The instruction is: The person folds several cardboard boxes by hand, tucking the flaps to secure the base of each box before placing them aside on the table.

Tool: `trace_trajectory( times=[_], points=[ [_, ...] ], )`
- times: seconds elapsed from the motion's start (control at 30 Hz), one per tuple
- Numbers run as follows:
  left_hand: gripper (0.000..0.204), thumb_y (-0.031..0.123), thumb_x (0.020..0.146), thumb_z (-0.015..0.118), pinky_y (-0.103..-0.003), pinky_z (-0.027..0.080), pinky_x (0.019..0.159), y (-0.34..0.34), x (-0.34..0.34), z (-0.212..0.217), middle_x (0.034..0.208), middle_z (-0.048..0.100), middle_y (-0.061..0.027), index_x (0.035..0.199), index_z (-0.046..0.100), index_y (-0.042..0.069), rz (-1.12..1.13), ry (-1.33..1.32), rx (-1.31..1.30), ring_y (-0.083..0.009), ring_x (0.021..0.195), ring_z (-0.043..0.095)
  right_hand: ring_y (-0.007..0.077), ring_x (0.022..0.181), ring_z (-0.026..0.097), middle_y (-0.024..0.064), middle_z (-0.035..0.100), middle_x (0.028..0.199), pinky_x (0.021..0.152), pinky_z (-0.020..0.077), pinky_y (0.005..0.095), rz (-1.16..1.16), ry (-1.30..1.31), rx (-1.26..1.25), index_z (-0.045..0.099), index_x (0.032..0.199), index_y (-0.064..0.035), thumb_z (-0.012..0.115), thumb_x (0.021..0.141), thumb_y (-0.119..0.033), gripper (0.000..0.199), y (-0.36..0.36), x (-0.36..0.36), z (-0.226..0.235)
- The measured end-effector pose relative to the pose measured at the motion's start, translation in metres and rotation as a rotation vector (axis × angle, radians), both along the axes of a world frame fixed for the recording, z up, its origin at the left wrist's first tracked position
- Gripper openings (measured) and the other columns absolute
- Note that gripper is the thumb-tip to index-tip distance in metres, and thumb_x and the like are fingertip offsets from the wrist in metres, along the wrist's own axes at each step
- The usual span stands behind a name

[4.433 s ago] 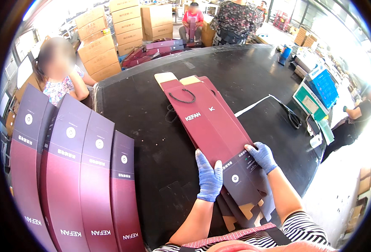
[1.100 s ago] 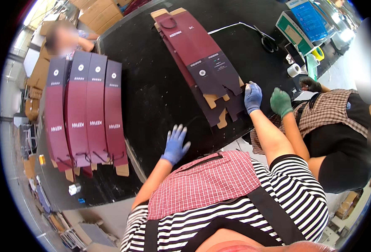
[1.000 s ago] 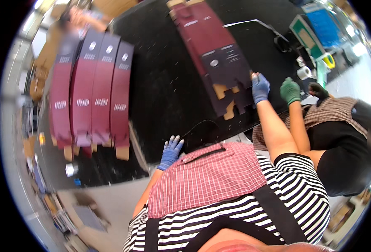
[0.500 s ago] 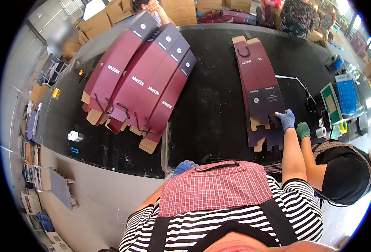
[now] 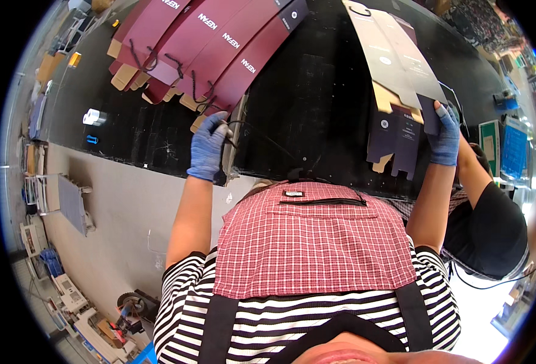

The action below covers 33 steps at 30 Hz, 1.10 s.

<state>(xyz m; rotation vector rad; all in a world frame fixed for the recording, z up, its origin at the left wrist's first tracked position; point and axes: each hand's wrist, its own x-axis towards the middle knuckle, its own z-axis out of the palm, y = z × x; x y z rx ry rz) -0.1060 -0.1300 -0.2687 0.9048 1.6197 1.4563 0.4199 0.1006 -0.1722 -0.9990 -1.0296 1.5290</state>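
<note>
My right hand (image 5: 444, 136), in a blue glove with bare fingertips, is closed on the lower right corner of a flat carton (image 5: 395, 60). That carton is tilted up, its face shining pale in the light, with a black cord handle at the far end. Beneath it another flat dark carton (image 5: 395, 142) lies on the table, its bottom flaps toward me. My left hand (image 5: 206, 148), gloved in blue too, pinches a black cord (image 5: 262, 132) that trails to the right. Just beyond it lie overlapping maroon cartons (image 5: 204, 48) with black cord handles.
The black table (image 5: 304, 103) has a seam near my left hand. A white roll (image 5: 94, 117) and a small blue clip (image 5: 92, 139) lie at left. Close on my right works another person in a black top (image 5: 489, 224). Green and blue boxes (image 5: 513, 148) stand at far right.
My left hand has come up from beside my apron to the table's edge, with a black cord in its fingers. My right hand has raised the top carton's near end and tilted it.
</note>
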Motion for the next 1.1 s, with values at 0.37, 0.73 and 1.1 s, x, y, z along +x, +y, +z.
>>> trace_trajectory(
  times=[0.37, 0.73, 1.1],
  points=[
    [0.043, 0.004, 0.090, 0.067, -0.042, 0.048, 0.106, -0.168, -0.223, 0.059, 0.123, 0.064, -0.0191, 0.133, 0.063, 0.002, 0.558, 1.442, -0.646, -0.0333, 0.117, 0.060, 0.0106, 0.078, 0.065, 0.0037, 0.070, 0.092, 0.072, 0.0503, 0.0228, -0.022, -0.183, -0.003, 0.071, 0.107, 0.0008, 0.074, 0.087, -0.021, 0.030, -0.070, -0.044, 0.069],
    [0.067, 0.018, 0.085, 0.082, -0.044, 0.039, 0.117, 0.122, 0.083, 0.174, 0.146, 0.055, -0.0237, 0.143, 0.055, -0.002, -0.555, 0.947, 0.888, -0.0386, 0.139, 0.052, 0.0125, 0.075, 0.066, 0.0011, 0.066, 0.082, 0.065, 0.0540, 0.0277, 0.078, -0.144, 0.063, 0.072, 0.096, -0.0021, 0.071, 0.092, -0.022, 0.021, -0.125, -0.095, 0.175],
    [0.020, 0.010, 0.098, 0.064, -0.036, 0.056, 0.079, 0.098, 0.144, 0.290, 0.097, 0.074, -0.0143, 0.114, 0.070, -0.001, -0.562, 0.466, 0.886, -0.0236, 0.086, 0.071, 0.0234, 0.141, 0.044, 0.0151, 0.051, 0.151, 0.118, 0.0327, 0.0363, -0.200, 0.097, 0.592, 0.035, 0.157, 0.0047, 0.070, 0.097, -0.044, 0.084, -0.087, -0.159, 0.166]
  ],
)
